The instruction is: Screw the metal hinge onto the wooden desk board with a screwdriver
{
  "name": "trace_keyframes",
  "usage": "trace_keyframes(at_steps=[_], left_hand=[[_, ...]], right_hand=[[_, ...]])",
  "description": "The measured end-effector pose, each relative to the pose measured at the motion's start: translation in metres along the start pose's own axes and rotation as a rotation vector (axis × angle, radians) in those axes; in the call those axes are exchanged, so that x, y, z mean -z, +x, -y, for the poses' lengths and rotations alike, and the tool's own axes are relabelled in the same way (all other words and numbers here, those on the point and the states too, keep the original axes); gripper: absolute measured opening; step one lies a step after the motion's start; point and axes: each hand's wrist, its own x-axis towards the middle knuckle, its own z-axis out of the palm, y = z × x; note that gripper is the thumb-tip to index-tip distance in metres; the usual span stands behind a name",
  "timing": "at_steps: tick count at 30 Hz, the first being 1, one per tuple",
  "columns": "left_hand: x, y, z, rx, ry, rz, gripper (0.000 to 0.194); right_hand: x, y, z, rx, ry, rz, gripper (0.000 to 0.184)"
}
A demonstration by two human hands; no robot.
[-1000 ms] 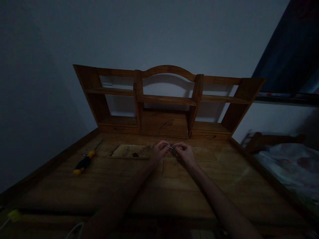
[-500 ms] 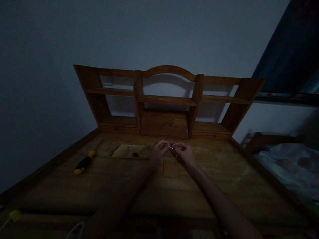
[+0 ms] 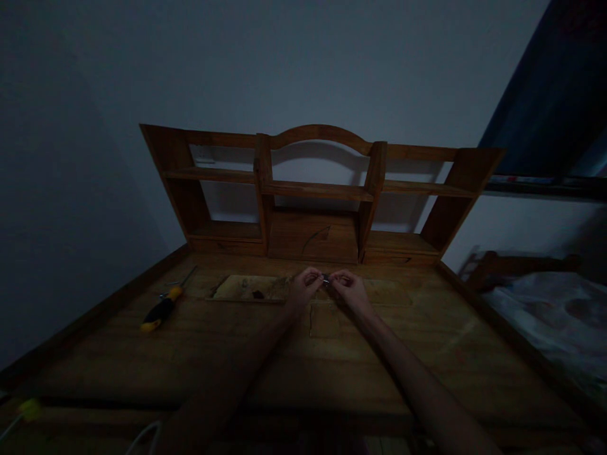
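- Two narrow pinches on my feed: left hand (image 3: 302, 289) and right hand (image 3: 351, 292) hold one small shiny piece (image 3: 325, 280) between them.
- Just nearer than the grip, I spot a square patch (image 3: 325, 321) on the wooden desk (image 3: 327, 373).
- Left of the grip, well apart, lies a yellow-and-black screwdriver (image 3: 161, 309).
- Beyond the grip stands a wooden shelf unit (image 3: 317, 189).

Pale wall (image 3: 303, 63) dimly lit, wooden shelf unit (image 3: 317, 189) set on a desk (image 3: 213, 360), dark curtain (image 3: 535, 101) perhaps hung at right
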Motion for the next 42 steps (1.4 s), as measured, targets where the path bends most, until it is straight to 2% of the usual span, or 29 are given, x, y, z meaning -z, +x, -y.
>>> trace_keyframes(at_steps=[12, 20, 27, 29, 34, 42], left_hand=[[-0.001, -0.004, -0.008, -0.055, 0.083, -0.006, 0.016], [-0.001, -0.006, -0.009, -0.068, 0.138, 0.01, 0.011], [0.005, -0.006, -0.007, -0.215, 0.556, -0.019, 0.005], [0.006, -0.006, -0.006, -0.246, 0.609, -0.027, 0.004], [0.007, -0.004, -0.002, -0.268, 0.595, -0.04, 0.003], [0.007, -0.003, 0.005, -0.233, 0.574, -0.048, 0.004]], right_hand=[[-0.001, -0.002, 0.0, 0.011, -0.025, 0.043, 0.029], [0.001, 0.001, -0.004, 0.102, -0.136, 0.059, 0.022], [0.003, -0.003, 0.009, 0.253, -0.293, 0.074, 0.012], [0.004, -0.005, 0.015, 0.283, -0.328, 0.089, 0.012], [0.004, -0.008, 0.022, 0.318, -0.383, 0.103, 0.014], [0.004, -0.006, 0.018, 0.339, -0.405, 0.093, 0.015]])
